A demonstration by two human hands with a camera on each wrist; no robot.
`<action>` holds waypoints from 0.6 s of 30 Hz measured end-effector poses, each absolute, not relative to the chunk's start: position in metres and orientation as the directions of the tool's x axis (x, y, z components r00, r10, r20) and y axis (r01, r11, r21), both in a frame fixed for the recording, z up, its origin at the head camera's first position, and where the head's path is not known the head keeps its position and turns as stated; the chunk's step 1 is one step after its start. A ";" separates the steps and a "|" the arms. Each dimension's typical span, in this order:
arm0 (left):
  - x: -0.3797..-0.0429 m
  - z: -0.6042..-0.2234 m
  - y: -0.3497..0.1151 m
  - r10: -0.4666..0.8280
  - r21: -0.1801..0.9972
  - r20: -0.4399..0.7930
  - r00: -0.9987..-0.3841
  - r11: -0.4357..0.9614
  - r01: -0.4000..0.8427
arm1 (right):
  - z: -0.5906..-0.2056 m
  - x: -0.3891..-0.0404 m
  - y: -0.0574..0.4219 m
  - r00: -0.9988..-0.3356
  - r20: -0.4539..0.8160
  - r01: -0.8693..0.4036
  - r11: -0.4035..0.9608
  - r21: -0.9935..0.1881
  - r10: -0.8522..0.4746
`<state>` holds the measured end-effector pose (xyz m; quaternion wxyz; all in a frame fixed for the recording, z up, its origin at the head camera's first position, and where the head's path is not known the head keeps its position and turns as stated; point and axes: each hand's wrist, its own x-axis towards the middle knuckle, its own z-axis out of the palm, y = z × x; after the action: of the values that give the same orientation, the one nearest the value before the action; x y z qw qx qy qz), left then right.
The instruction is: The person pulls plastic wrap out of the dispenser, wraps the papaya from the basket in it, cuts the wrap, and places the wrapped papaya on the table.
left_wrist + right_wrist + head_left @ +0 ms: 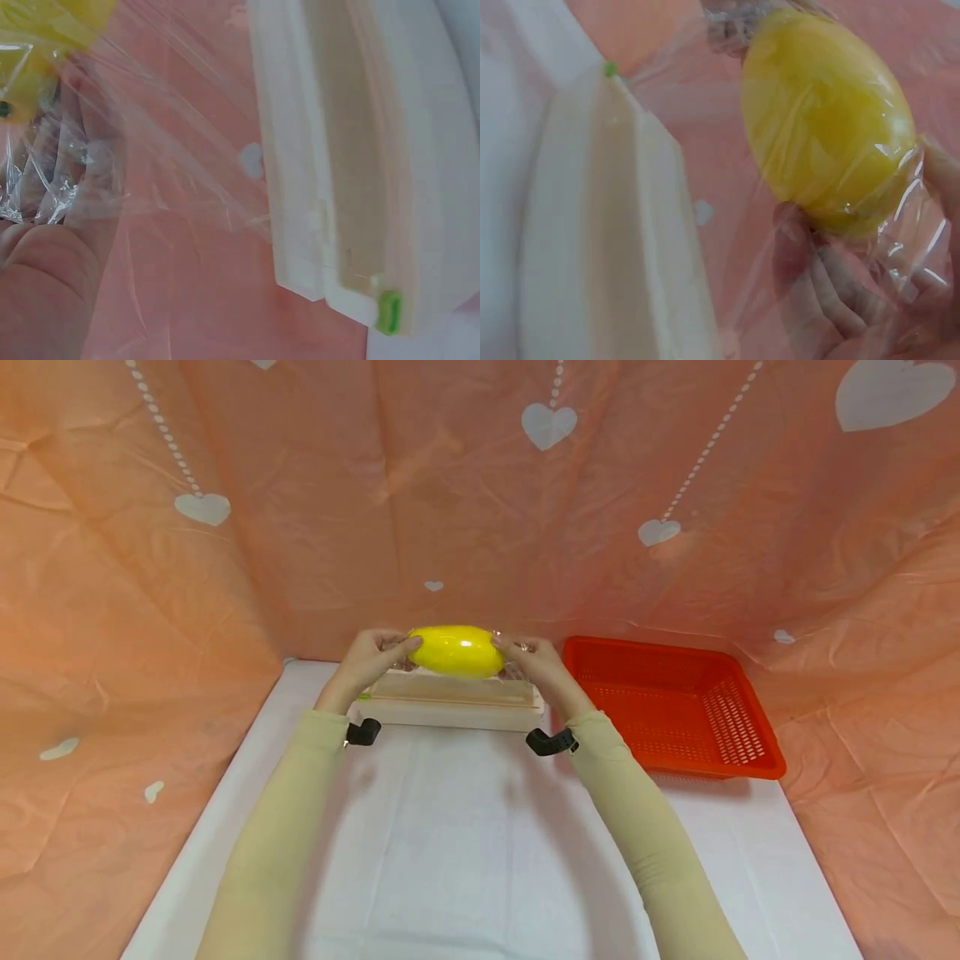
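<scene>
Basically, left hand (367, 658) and right hand (543, 668) each grip one end of the yellow oval item (456, 651), clear film (909, 225) wrapped round it. Item is up in the air, above the long white box (450, 717) on the table (450, 843). Green tab (388, 312) at box's left end. Red basket (652, 672) sits right of it. Markings: white hearts and dotted strings on the orange backdrop (480, 510).

Room lies before the white box (450, 715) — red basket (645, 664) blocks right.
</scene>
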<state>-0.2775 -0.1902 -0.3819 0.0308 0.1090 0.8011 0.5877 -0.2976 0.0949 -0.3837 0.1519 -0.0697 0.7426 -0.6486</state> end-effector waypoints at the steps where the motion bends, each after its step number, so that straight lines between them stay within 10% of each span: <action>1: -0.271 -0.380 -0.190 0.226 0.946 0.074 -0.971 0.292 0.141 | -0.387 -0.293 0.095 -0.942 -0.132 0.088 0.150 -0.985 -0.309; 18: -0.197 -0.472 -0.192 0.227 0.899 -0.064 -0.972 0.436 0.043 | -0.490 -0.217 0.101 -0.929 -0.086 0.023 0.175 -0.984 -0.361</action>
<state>-0.1965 -0.1923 -0.4724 0.0878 0.0799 0.8428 0.5250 -0.2174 0.1014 -0.4902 0.1518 -0.1126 0.7514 -0.6322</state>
